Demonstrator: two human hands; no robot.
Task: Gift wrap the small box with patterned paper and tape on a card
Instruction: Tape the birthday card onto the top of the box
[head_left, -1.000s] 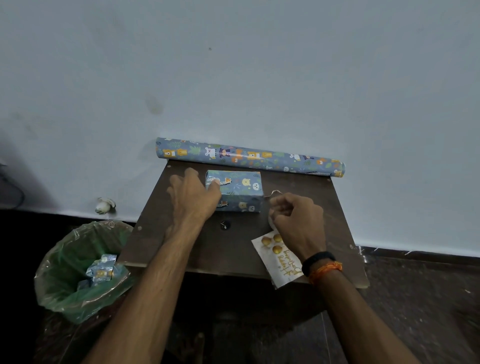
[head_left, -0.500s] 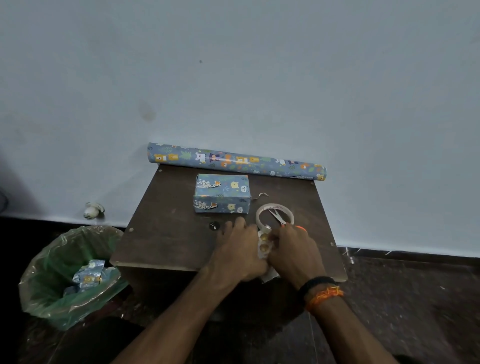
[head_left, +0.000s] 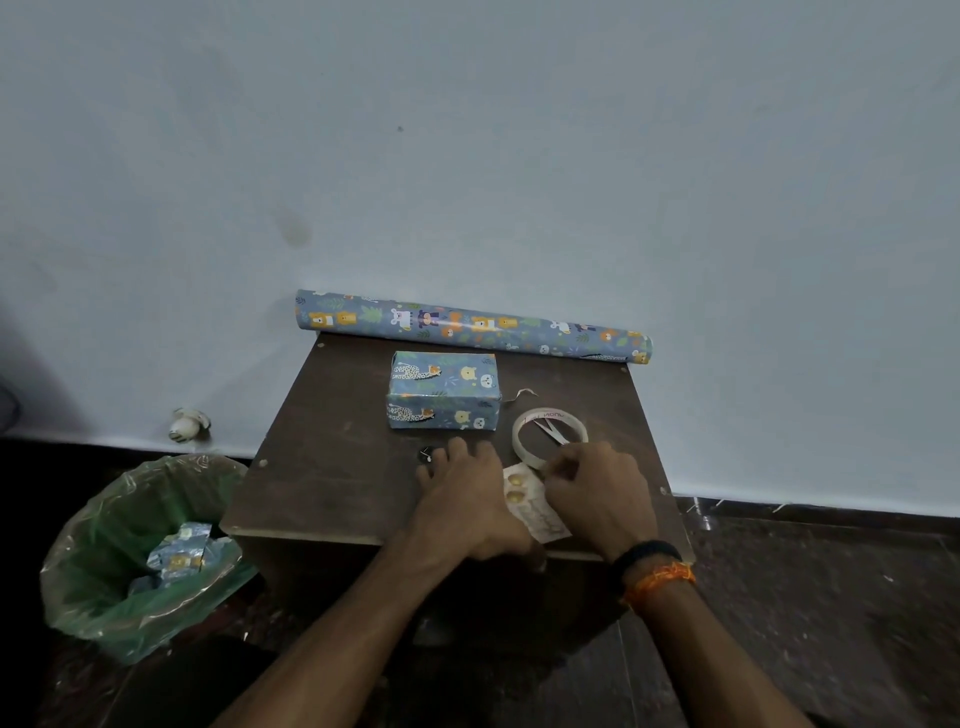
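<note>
**Inspector:** Condition of the box?

**Assistant:** The small box (head_left: 444, 389) is fully covered in patterned paper and stands on the table (head_left: 332, 467) beyond the fingertips of both hands, apart from them. No card is on it.

**Inspector:** And the card?

**Assistant:** The card (head_left: 530, 501) lies flat between the two hands near the table's front edge. The left hand (head_left: 462, 499) rests on the table with fingers spread and fairly straight, its thumb side against the card's left edge. The right hand (head_left: 597, 493) has its fingers curled at the card's upper right corner; whether they pinch the card or a tape end, I cannot tell.

**Inspector:** Supplies?

**Assistant:** The tape roll (head_left: 549, 434) lies just past the right fingertips, with scissor blades (head_left: 553, 432) showing inside its ring. The paper roll (head_left: 472, 327) lies along the wall, well beyond. A lined bin (head_left: 140, 561) with paper offcuts stands left of the table.

**Inspector:** Stage?

**Assistant:** Wrapping appears complete; the card step is in hand. In my judgement the next move calls for lifting the card cleanly, seating it on the box top, and freeing a strip of tape.
</note>
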